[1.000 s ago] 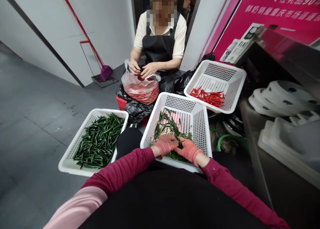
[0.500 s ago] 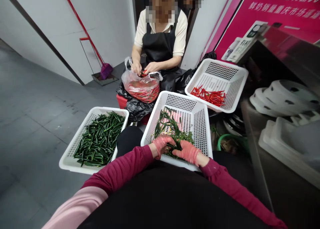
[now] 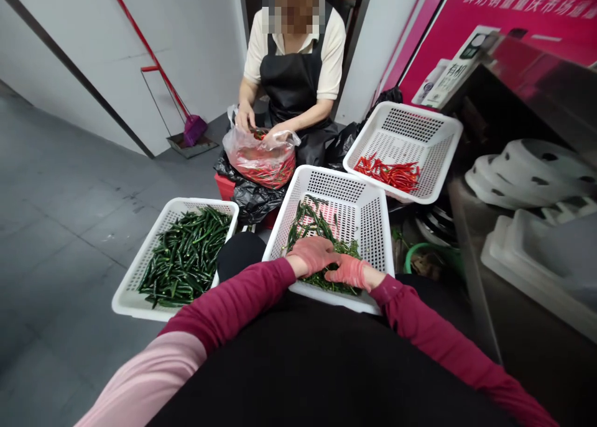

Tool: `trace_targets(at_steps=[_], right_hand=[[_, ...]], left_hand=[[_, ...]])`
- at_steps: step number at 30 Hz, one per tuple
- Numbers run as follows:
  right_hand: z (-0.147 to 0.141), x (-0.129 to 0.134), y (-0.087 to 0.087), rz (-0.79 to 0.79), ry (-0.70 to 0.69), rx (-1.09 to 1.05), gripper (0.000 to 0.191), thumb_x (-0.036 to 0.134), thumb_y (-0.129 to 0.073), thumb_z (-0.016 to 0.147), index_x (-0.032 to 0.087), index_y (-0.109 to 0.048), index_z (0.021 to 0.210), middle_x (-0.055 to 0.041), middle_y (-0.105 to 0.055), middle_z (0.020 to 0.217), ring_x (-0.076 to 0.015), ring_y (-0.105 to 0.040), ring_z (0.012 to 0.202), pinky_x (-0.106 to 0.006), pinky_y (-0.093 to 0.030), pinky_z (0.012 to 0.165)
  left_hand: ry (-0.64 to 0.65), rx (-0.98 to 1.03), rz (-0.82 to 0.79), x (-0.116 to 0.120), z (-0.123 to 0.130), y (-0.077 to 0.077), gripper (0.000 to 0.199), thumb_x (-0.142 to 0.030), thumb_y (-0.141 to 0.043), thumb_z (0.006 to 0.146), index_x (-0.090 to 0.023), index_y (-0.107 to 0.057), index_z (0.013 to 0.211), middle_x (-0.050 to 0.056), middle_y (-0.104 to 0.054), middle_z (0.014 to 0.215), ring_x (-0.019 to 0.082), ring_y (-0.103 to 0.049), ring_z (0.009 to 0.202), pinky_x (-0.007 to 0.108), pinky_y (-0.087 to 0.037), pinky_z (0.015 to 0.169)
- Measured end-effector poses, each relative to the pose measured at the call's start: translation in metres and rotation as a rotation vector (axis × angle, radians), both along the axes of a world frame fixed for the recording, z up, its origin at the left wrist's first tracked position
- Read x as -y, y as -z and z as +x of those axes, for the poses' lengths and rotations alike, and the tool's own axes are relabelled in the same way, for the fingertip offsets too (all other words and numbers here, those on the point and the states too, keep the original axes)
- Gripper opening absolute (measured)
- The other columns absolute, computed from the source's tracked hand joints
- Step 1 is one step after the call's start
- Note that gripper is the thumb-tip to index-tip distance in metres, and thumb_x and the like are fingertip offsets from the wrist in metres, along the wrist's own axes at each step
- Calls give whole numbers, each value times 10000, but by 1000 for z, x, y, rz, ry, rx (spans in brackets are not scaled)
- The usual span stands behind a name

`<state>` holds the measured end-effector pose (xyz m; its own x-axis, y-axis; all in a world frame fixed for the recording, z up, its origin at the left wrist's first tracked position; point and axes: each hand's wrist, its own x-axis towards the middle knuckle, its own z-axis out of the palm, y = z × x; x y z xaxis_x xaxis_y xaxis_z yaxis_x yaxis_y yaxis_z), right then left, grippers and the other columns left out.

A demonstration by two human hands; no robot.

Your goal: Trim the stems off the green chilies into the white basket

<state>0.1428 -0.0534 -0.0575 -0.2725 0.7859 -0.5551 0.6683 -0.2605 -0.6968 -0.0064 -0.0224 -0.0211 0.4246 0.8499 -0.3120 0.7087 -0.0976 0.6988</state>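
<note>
Both my hands are in orange-pink gloves, low over the near end of a white perforated basket [image 3: 383,240]. My left hand [image 3: 313,254] reaches across with its fingers curled together beside my right hand [image 3: 349,271]. The fingertips of both meet, closed, and what lies between them is hidden. Below them is a heap of green stems and scraps [image 3: 333,284]. Loose long green chilies [image 3: 319,219] lie farther up the basket. To the left, another white basket [image 3: 122,298] holds a large pile of green chilies [image 3: 184,256].
Opposite sits a co-worker [image 3: 293,79] with both hands in a clear plastic bag of red chilies [image 3: 268,166]. A white basket [image 3: 441,147] with red chilies [image 3: 392,173] stands at right, near a green-rimmed bin [image 3: 415,250] and a metal counter [image 3: 471,253]. A dustpan [image 3: 192,144] is by the wall.
My left hand has moved right, its fingers now over those of my right hand. The green chili visible between my hands is now hidden. The co-worker's hands have lowered into the bag.
</note>
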Motion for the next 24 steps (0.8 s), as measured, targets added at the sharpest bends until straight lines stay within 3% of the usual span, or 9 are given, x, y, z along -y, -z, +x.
trace_targets(at_steps=[3,6,8,11,13,18,21,24], right_hand=[[-2,-4,1,72,-5,79,256,274,-683,552,160,-610,770,39,-549,572,-98,-459,518,-231,-372,527],[1,-1,6,30,66,-11,239,299,-686,566,162,-590,738,34,-530,557,-85,-431,471,-224,-351,478],[6,2,12,-61,232,-219,239,336,-659,614,176,-566,765,42,-519,546,-64,-380,398,-211,-312,408],[16,2,18,-208,628,-563,208,350,-613,679,182,-538,776,30,-552,579,-61,-393,374,-189,-290,351],[20,-1,18,-276,780,-726,159,305,-613,692,176,-544,755,15,-580,610,-75,-466,431,-179,-329,359],[12,-5,11,-322,793,-919,92,243,-584,730,167,-558,684,1,-601,567,-109,-539,485,-213,-449,442],[2,-2,7,-275,814,-899,101,246,-579,739,170,-560,676,-8,-622,576,-119,-565,503,-220,-474,481],[-2,1,3,-307,826,-870,111,256,-570,742,172,-557,672,-17,-627,563,-128,-565,486,-226,-466,467]], left_hand=[[-80,80,-105,-2,12,-5,247,-392,-563,649,-163,-583,559,2,-523,557,127,-477,582,222,-345,545],[-124,239,-200,-4,13,-5,320,-422,-472,731,-138,-617,716,-2,-510,548,91,-406,470,215,-309,458],[-177,274,-202,-8,6,-6,397,-436,-388,782,-117,-621,817,9,-526,570,86,-389,446,218,-310,442],[-212,144,-7,-14,-7,-5,323,-389,-437,759,-158,-635,869,26,-597,737,110,-487,607,216,-373,565],[-126,-13,63,-14,-13,-3,283,-383,-459,742,-200,-646,849,13,-614,838,136,-517,742,219,-376,658],[242,-93,-89,-4,-2,4,384,-455,-367,787,-179,-622,706,8,-606,717,140,-523,673,229,-354,637],[252,-99,-49,2,8,6,364,-409,-350,797,-169,-567,631,2,-562,635,126,-488,601,230,-327,570],[316,75,-44,5,7,8,321,-370,-375,800,-163,-521,604,-26,-527,607,96,-466,589,204,-319,551]])
